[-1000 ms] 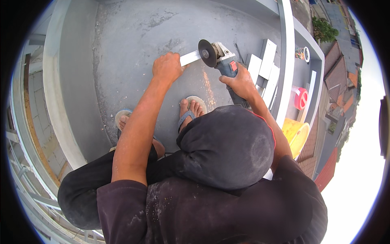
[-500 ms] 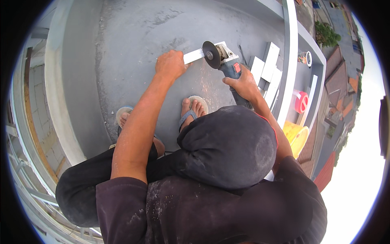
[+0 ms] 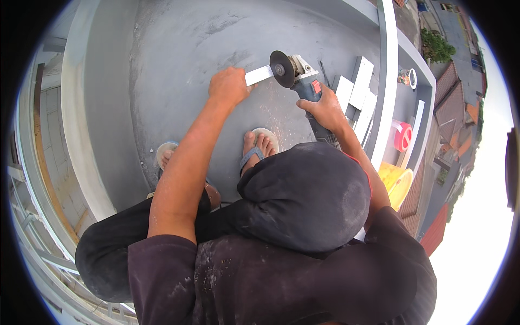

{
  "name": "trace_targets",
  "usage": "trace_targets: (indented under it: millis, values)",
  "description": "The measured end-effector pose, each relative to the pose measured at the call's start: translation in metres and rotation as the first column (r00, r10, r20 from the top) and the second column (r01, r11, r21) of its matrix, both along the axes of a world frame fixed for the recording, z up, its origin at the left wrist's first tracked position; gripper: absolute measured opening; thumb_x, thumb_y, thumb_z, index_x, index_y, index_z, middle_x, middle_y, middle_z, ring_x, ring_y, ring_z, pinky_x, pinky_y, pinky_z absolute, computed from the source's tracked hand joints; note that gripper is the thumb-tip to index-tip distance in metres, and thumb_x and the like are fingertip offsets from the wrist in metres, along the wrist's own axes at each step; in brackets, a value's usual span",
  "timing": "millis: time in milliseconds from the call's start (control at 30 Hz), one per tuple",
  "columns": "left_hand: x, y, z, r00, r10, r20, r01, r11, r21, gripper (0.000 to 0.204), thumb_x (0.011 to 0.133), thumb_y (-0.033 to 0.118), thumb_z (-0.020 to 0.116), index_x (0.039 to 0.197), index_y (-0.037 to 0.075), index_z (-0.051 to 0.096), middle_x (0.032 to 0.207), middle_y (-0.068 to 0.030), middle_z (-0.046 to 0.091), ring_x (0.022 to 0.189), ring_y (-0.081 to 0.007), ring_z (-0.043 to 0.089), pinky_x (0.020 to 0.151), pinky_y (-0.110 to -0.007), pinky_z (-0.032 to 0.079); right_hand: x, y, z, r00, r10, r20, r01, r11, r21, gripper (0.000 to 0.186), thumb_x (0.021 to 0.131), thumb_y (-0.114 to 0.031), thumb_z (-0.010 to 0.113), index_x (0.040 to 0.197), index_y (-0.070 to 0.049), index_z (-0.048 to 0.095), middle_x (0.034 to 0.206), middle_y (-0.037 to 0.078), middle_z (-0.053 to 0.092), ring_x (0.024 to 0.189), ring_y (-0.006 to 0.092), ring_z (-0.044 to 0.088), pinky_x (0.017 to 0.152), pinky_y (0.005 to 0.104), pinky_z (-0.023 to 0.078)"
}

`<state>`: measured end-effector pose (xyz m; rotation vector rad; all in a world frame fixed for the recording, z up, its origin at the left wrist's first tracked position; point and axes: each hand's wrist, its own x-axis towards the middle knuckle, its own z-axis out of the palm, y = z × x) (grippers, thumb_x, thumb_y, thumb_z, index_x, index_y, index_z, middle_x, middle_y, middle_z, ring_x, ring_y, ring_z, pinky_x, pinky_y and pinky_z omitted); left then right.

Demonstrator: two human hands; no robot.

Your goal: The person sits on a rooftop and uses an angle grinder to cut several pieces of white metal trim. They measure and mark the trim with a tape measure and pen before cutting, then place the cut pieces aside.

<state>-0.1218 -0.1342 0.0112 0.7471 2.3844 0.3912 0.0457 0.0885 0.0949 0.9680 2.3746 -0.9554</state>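
Observation:
My left hand (image 3: 229, 86) is closed around a short white rectangular bar (image 3: 259, 75) held above the grey floor. In my right hand (image 3: 325, 108) is a blue-and-black angle grinder (image 3: 310, 90) with a red switch, gripped round its body. Its dark cutting disc (image 3: 282, 69) meets the right end of the bar or sits right beside it; the exact contact is hidden. Orange sparks (image 3: 276, 116) spray downward from there, toward my sandalled foot (image 3: 257, 147).
Several white bar pieces (image 3: 362, 81) lie stacked right of the grinder, beside a long white rail (image 3: 386, 81). Beyond that rail are a yellow bucket (image 3: 396, 184), a red round object (image 3: 403, 136) and a small can (image 3: 407, 78). A low wall (image 3: 86, 124) runs along the left.
The grinder and disc have shifted very slightly; its metal head shows more plainly. A white edge seen behind the head earlier no longer shows. Sparks are still flying.

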Motion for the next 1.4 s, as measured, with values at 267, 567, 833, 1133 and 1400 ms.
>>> trace_targets:
  millis: [267,567,833,1133,1400]
  values:
    - [0.005,0.000,-0.010,0.998,0.041,-0.057,-0.038,0.998,0.050,0.043,0.092,0.047,0.086,0.107,0.007,0.086,0.103,-0.0175,0.082,0.097,-0.0362,0.081,0.084,-0.049,0.064,0.006,0.002,-0.014,0.990,0.103,-0.097,-0.086,0.984,0.159,0.062,0.078,-0.036,0.086,0.119,0.008,0.070,0.094,0.016,0.073,0.087,0.0263,0.073,0.083,0.0416,0.058]
    - [-0.081,-0.057,-0.014,0.936,0.306,-0.173,-0.262,0.935,0.238,0.062,0.094,0.057,0.084,0.119,0.001,0.081,0.107,-0.0211,0.080,0.102,-0.0411,0.079,0.090,-0.053,0.063,0.022,0.008,0.028,0.872,-0.451,-0.192,0.349,0.846,-0.403,0.036,0.088,-0.027,0.082,0.106,0.001,0.068,0.087,0.007,0.069,0.068,0.0159,0.069,0.063,0.0327,0.057]
    - [-0.078,-0.031,0.071,0.635,0.771,-0.047,-0.564,0.505,0.654,0.045,0.100,0.042,0.082,0.115,0.000,0.077,0.102,-0.0090,0.077,0.097,-0.0258,0.073,0.084,-0.041,0.058,0.073,0.023,0.031,0.655,-0.713,-0.250,0.533,0.670,-0.517,0.031,0.096,-0.027,0.076,0.109,0.000,0.066,0.087,0.009,0.070,0.068,0.0179,0.070,0.061,0.0339,0.059]
    - [0.063,0.109,0.028,0.878,0.058,-0.476,0.155,0.905,0.396,0.055,0.082,0.040,0.096,0.119,0.006,0.073,0.114,-0.0119,0.072,0.108,-0.0303,0.067,0.091,-0.050,0.051,0.120,0.030,0.031,0.543,-0.797,-0.264,0.648,0.597,-0.473,0.034,0.096,-0.026,0.076,0.112,0.001,0.065,0.088,0.010,0.070,0.071,0.0189,0.071,0.062,0.0350,0.059]
    - [-0.059,0.150,0.025,0.949,0.219,0.228,-0.272,0.932,0.239,0.094,0.079,0.045,0.095,0.150,-0.006,0.060,0.144,-0.0270,0.069,0.135,-0.0374,0.068,0.108,-0.047,0.059,0.142,0.021,0.035,0.517,-0.812,-0.270,0.654,0.578,-0.488,0.033,0.095,-0.029,0.077,0.105,0.001,0.067,0.081,0.009,0.070,0.063,0.0178,0.069,0.060,0.0334,0.059]
